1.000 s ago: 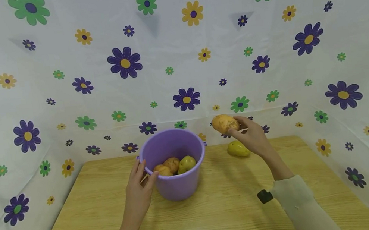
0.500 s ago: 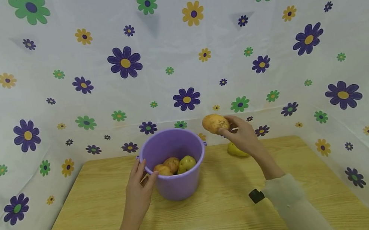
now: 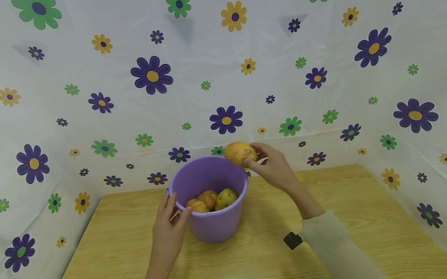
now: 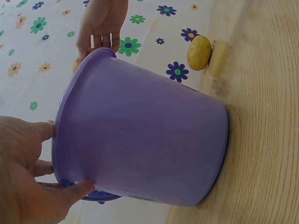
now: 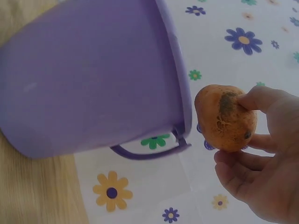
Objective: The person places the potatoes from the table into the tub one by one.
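A purple bucket (image 3: 216, 226) stands on the wooden table, with several potatoes (image 3: 208, 199) inside, one of them greenish (image 3: 226, 199). My left hand (image 3: 167, 231) holds its near-left rim, thumb at the front and fingers by the handle's end. Between thumb and fingertips, my right hand (image 3: 273, 168) grips a brown potato (image 3: 240, 153) at the height of the right rim. The right wrist view shows this potato, dark-patched, just beside the rim, and the bucket's handle (image 5: 149, 153) hanging down.
A yellowish potato (image 4: 199, 52) lies on the table beyond the bucket; in the head view the right forearm hides nearly all of it. Flower-printed white cloth (image 3: 221, 80) walls off the back and both sides of the table (image 3: 113, 260).
My right hand has carried the potato leftward, from over the table to the bucket's right rim. My left hand and the bucket have stayed in place.
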Demonstrator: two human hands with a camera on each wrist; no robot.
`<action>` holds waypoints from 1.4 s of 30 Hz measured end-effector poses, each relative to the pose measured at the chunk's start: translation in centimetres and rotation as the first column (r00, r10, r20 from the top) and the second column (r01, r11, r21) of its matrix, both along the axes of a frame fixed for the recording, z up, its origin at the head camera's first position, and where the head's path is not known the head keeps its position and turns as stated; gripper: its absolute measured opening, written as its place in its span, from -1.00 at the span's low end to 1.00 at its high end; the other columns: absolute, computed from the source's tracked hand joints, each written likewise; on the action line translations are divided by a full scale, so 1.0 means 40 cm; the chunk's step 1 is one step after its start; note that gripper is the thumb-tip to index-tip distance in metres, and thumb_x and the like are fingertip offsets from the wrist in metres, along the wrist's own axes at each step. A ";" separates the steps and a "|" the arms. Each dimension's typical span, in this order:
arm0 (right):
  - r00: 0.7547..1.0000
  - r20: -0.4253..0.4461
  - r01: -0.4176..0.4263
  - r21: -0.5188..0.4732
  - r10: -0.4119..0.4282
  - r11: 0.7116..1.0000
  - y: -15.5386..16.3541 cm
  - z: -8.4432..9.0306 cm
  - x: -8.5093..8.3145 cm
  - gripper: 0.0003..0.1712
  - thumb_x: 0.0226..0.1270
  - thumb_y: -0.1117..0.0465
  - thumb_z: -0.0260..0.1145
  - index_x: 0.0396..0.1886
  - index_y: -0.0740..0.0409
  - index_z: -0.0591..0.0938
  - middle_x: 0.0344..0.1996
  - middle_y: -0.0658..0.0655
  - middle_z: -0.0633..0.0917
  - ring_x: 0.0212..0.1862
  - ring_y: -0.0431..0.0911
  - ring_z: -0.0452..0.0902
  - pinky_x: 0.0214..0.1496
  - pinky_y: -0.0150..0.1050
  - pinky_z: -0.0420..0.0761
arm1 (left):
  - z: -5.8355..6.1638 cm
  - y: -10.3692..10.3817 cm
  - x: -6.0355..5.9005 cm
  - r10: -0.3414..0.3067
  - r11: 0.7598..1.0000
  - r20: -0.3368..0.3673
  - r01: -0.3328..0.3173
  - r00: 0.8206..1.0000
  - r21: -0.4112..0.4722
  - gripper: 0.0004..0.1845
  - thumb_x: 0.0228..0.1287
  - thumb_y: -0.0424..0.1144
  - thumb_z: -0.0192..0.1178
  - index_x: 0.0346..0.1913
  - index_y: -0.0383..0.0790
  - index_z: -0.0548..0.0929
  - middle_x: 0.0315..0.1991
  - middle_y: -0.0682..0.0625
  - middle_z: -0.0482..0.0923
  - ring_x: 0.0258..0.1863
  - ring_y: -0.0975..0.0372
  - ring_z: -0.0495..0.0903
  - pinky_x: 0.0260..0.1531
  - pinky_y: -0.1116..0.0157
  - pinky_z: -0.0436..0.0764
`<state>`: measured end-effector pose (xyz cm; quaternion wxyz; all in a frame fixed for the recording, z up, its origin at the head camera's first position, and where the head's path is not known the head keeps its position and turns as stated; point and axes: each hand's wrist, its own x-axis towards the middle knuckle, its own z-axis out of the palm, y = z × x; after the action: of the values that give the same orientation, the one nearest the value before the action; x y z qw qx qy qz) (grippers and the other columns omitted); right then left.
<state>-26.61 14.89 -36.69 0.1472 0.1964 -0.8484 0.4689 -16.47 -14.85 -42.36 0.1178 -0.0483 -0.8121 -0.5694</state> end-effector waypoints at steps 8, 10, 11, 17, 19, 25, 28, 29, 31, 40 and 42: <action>0.998 0.018 -0.054 0.017 0.053 0.998 -0.069 -0.010 -0.002 -0.39 0.41 0.13 0.45 0.36 0.26 0.54 0.05 0.23 0.70 -0.02 0.05 0.65 -0.03 -0.10 0.77 | 0.002 -0.003 0.000 0.009 1.000 -0.002 -0.009 1.000 -0.012 -0.28 0.54 -0.14 0.23 0.56 -0.42 0.22 0.65 -0.21 -0.07 0.47 -0.11 0.33 0.37 0.13 0.49; 0.998 0.028 -0.064 0.027 0.063 0.998 -0.084 -0.014 -0.003 -0.39 0.41 0.12 0.44 0.37 0.27 0.54 0.06 0.23 0.70 -0.03 0.04 0.65 -0.05 -0.11 0.77 | 0.003 -0.003 0.000 0.007 1.000 -0.001 -0.007 1.000 -0.004 -0.28 0.54 -0.15 0.23 0.56 -0.42 0.23 0.65 -0.21 -0.06 0.47 -0.11 0.33 0.37 0.13 0.49; 0.997 0.032 -0.066 0.032 0.065 0.997 -0.091 -0.015 -0.003 -0.39 0.41 0.12 0.44 0.36 0.26 0.54 0.07 0.22 0.70 -0.04 0.04 0.65 -0.05 -0.12 0.78 | 0.003 -0.003 -0.001 0.006 1.000 0.000 -0.006 1.000 0.001 -0.28 0.54 -0.15 0.23 0.56 -0.42 0.23 0.65 -0.21 -0.06 0.47 -0.11 0.33 0.38 0.13 0.48; 0.995 0.041 -0.097 0.054 0.095 0.994 -0.129 -0.018 -0.001 -0.40 0.39 0.12 0.44 0.34 0.28 0.55 0.08 0.22 0.70 -0.06 0.04 0.67 0.00 -0.13 0.78 | 0.001 -0.001 -0.002 -0.001 1.000 -0.001 0.001 1.000 0.030 -0.28 0.53 -0.14 0.24 0.56 -0.41 0.24 0.65 -0.19 -0.05 0.46 -0.10 0.34 0.39 0.14 0.48; 0.994 0.046 -0.107 0.062 0.104 0.992 -0.139 -0.019 0.001 -0.40 0.39 0.12 0.44 0.33 0.29 0.56 0.06 0.22 0.71 -0.07 0.03 0.67 0.00 -0.14 0.77 | -0.001 -0.001 -0.002 -0.002 0.999 -0.001 0.002 1.000 0.033 -0.28 0.53 -0.15 0.24 0.56 -0.41 0.24 0.65 -0.19 -0.06 0.47 -0.10 0.34 0.39 0.14 0.47; 0.989 0.071 -0.133 0.068 0.128 0.989 -0.170 -0.019 0.004 -0.38 0.38 0.11 0.45 0.35 0.27 0.56 0.05 0.20 0.71 -0.07 0.01 0.66 0.00 -0.18 0.76 | -0.003 -0.003 -0.003 0.001 0.999 -0.009 -0.001 1.000 0.033 -0.28 0.53 -0.14 0.25 0.56 -0.42 0.25 0.65 -0.21 -0.05 0.46 -0.11 0.34 0.39 0.13 0.48; 0.989 0.074 -0.135 0.076 0.130 0.988 -0.182 -0.019 0.007 -0.38 0.37 0.11 0.46 0.34 0.29 0.56 0.05 0.21 0.71 -0.04 0.03 0.66 0.02 -0.16 0.76 | -0.004 -0.003 -0.004 0.004 1.000 -0.012 -0.004 1.000 0.026 -0.27 0.53 -0.11 0.25 0.56 -0.42 0.25 0.65 -0.21 -0.05 0.46 -0.12 0.34 0.38 0.14 0.49; 0.989 0.074 -0.134 0.081 0.129 0.988 -0.185 -0.019 0.008 -0.38 0.37 0.11 0.46 0.33 0.30 0.56 0.05 0.21 0.71 -0.03 0.03 0.66 0.03 -0.14 0.76 | -0.004 -0.003 -0.004 0.005 1.000 -0.013 -0.005 1.000 0.023 -0.26 0.52 -0.11 0.25 0.56 -0.42 0.25 0.65 -0.21 -0.05 0.46 -0.12 0.34 0.38 0.14 0.49; 0.989 0.070 -0.136 0.087 0.130 0.987 -0.191 -0.021 0.008 -0.38 0.37 0.10 0.46 0.32 0.30 0.56 0.06 0.22 0.71 -0.01 0.05 0.66 0.07 -0.09 0.76 | -0.004 -0.002 -0.004 0.005 1.000 -0.011 -0.005 1.000 0.019 -0.26 0.53 -0.10 0.24 0.56 -0.41 0.24 0.65 -0.21 -0.06 0.46 -0.12 0.33 0.38 0.14 0.49; 0.991 0.053 -0.131 0.106 0.126 0.986 -0.213 -0.026 0.007 -0.38 0.38 0.09 0.44 0.32 0.31 0.56 0.09 0.23 0.71 0.02 0.07 0.66 0.10 -0.03 0.74 | -0.005 -0.002 -0.003 0.007 1.000 -0.021 -0.007 1.000 0.008 -0.28 0.54 -0.13 0.23 0.56 -0.41 0.25 0.65 -0.22 -0.05 0.46 -0.12 0.34 0.36 0.15 0.50; 0.993 0.045 -0.118 0.146 0.113 0.982 -0.217 -0.025 0.008 -0.37 0.39 0.06 0.46 0.31 0.32 0.57 0.11 0.25 0.70 0.06 0.09 0.66 0.14 -0.03 0.73 | -0.006 -0.002 -0.003 0.005 1.000 -0.025 -0.005 1.000 0.017 -0.29 0.53 -0.14 0.24 0.55 -0.42 0.25 0.64 -0.22 -0.05 0.46 -0.12 0.34 0.37 0.15 0.50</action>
<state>-26.29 6.22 -37.69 0.0890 0.2471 -0.8708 0.4157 -16.59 -14.93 -42.60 0.1297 -0.0522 -0.8060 -0.5752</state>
